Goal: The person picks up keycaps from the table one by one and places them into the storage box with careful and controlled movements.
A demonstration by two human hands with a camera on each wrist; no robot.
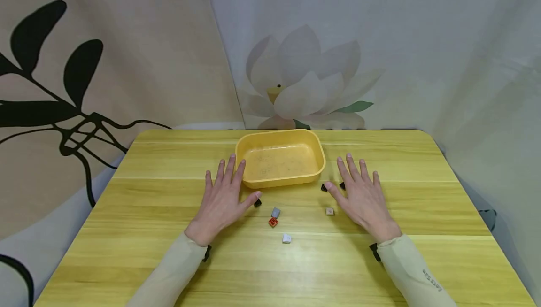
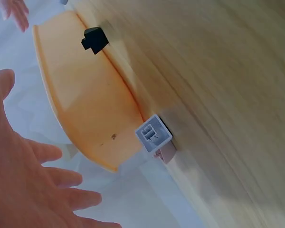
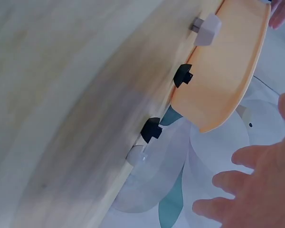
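Note:
My left hand [image 1: 223, 203] is spread with straight fingers beside the left end of a yellow tray [image 1: 279, 184], its thumb near a small black piece [image 1: 258, 203]. On the right, my other hand [image 1: 364, 199] is also spread; two black pieces [image 1: 324, 188] lie by its thumb and fingers. Neither hand grips anything. Between them are small plastic pieces like keycaps: a grey-blue one [image 1: 275, 212] against a red one [image 1: 273, 222], a white one [image 1: 287, 238] and a beige one [image 1: 329, 211]. The left wrist view shows a hollow grey piece [image 2: 153, 134] with a stem inside.
The tray stands at the back edge of the wooden table [image 1: 296, 274], with small dark specks on its floor. A printed cloth [image 1: 169, 63] hangs behind. In the right wrist view, a whitish piece [image 3: 135, 155] sits beyond the black ones.

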